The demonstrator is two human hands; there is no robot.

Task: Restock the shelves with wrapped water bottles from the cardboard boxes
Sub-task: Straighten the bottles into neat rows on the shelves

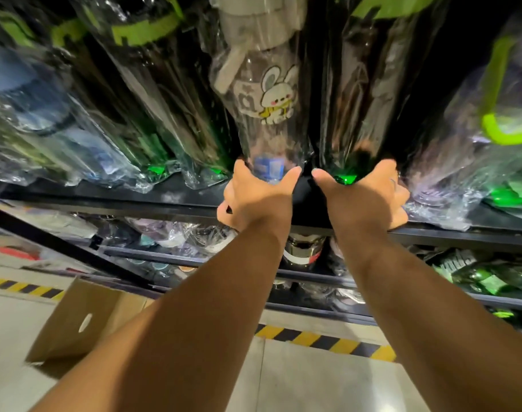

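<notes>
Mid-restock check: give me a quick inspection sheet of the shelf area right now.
Surface: black metal shelf, crowded with wrapped bottles.
Job's things: clear-wrapped bottle with a white bunny print and dark clear-wrapped bottle with a green base, side by side at the shelf front; brown cardboard box on the floor.
Clutter: nothing seen.
Grippers: left hand grips the bunny bottle's base; right hand grips the dark bottle's base.
Cables: nothing seen.
Surroundings: lower shelves of wrapped goods; yellow-black hazard tape on the pale floor.

Rabbit bottle (pixel 271 93): cap cut off by top edge.
Dark bottle (pixel 357 84): print blurred.
My left hand (pixel 256 197), right hand (pixel 363 197): finger ends hidden behind those bases.
Cardboard box (pixel 81 316): partly behind my left arm.
</notes>
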